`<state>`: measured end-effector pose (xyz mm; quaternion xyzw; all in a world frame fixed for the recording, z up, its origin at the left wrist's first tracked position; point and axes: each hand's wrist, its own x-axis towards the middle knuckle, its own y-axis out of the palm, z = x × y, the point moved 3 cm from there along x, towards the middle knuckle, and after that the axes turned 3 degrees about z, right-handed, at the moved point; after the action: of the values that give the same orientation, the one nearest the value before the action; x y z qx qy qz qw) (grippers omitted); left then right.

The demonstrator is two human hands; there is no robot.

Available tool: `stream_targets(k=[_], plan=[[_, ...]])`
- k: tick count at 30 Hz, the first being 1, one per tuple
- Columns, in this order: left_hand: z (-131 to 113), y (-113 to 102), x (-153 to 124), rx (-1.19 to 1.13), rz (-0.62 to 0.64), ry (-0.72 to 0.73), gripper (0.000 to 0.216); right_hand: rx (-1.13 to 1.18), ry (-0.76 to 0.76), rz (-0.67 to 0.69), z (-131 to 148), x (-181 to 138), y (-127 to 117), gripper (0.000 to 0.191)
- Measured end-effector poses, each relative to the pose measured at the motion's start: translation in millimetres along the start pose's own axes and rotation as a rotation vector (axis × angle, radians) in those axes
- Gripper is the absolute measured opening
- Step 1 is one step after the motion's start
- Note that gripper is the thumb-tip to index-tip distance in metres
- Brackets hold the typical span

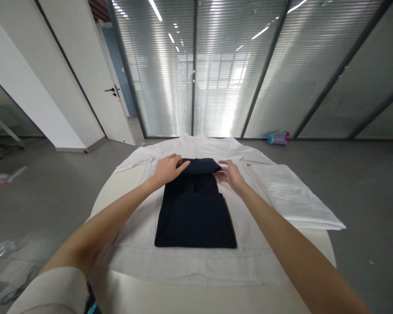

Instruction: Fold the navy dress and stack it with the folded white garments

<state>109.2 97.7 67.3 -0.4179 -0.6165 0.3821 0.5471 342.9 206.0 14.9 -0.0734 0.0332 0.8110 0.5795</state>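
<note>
A dark navy piece of clothing (195,220), folded into a flat stack, lies on a white garment (196,266) spread over the table. Its far end is doubled over into a raised flap (201,166). My left hand (170,169) grips the flap's left corner, with the thumb lying along its near side. At the right corner, my right hand (229,173) has its fingers round the edge of the flap, some of them partly hidden. The collar of the white garment points away from me and its sleeves spread to both sides.
A round pale table (118,185) bears everything. On its right lies a white plastic bag (294,196), partly over the white garment. A glass partition (222,78) stands beyond, with a white door (85,65) to the left. A blue and pink object (278,138) rests on the floor.
</note>
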Motion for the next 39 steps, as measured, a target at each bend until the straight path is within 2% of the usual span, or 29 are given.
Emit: stream_targets(k=[2,4,6,8,11,13,17,20,22,25,27,31,35,39], plan=[[30.1,0.7,-5.0,-0.093,0.005,-0.218,0.043,0.169,0.082,-0.002,-0.6,-1.1,4.0,0.033],[56.4,10.0,-7.2,-0.264,0.134,-0.387,0.043,0.207,0.081,0.024,-1.5,-1.5,11.4,0.031],[71.6,24.0,-8.1,-0.517,0.286,-0.482,0.048,0.217,0.064,0.034,-4.6,-1.1,18.0,0.032],[76.5,35.8,-8.1,-0.78,0.324,-0.539,0.051,0.233,0.076,0.011,-9.4,0.2,21.4,0.04],[75.0,45.5,-7.3,-1.093,0.2,-0.598,0.068,0.249,0.124,-0.017,-12.6,2.0,21.2,0.05],[73.6,46.4,-6.5,-1.179,0.093,-0.595,0.075,0.243,0.104,-0.008,-8.1,1.2,19.8,0.056],[72.6,36.9,-4.3,-1.127,-0.053,-0.481,0.059,0.284,-0.025,0.071,6.8,-6.1,21.3,0.059],[70.4,30.3,-5.4,-1.308,-0.102,-0.536,0.062,0.334,-0.015,0.165,8.3,-10.5,25.3,0.049],[66.1,29.9,-6.7,-1.53,-0.036,-0.629,0.053,0.342,-0.005,0.205,6.0,-10.5,25.8,0.04],[58.7,32.3,-9.2,-1.734,0.134,-0.739,0.024,0.394,0.0,0.22,2.5,-7.7,22.1,0.027],[56.8,35.3,-12.2,-1.733,0.194,-0.813,0.016,0.428,0.026,0.22,0.6,-6.0,19.0,0.02],[54.8,41.2,-19.1,-1.649,0.304,-0.934,0.017,0.392,0.07,0.258,-1.1,-5.3,15.2,0.012],[49.6,39.6,-21.5,-1.751,0.323,-0.864,0.022,0.298,0.045,0.349,-2.2,-4.4,13.3,0.012],[37.7,41.5,-25.4,-2.008,0.351,-0.789,0.017,0.245,0.054,0.353,-6.6,-4.1,8.7,0.016]])
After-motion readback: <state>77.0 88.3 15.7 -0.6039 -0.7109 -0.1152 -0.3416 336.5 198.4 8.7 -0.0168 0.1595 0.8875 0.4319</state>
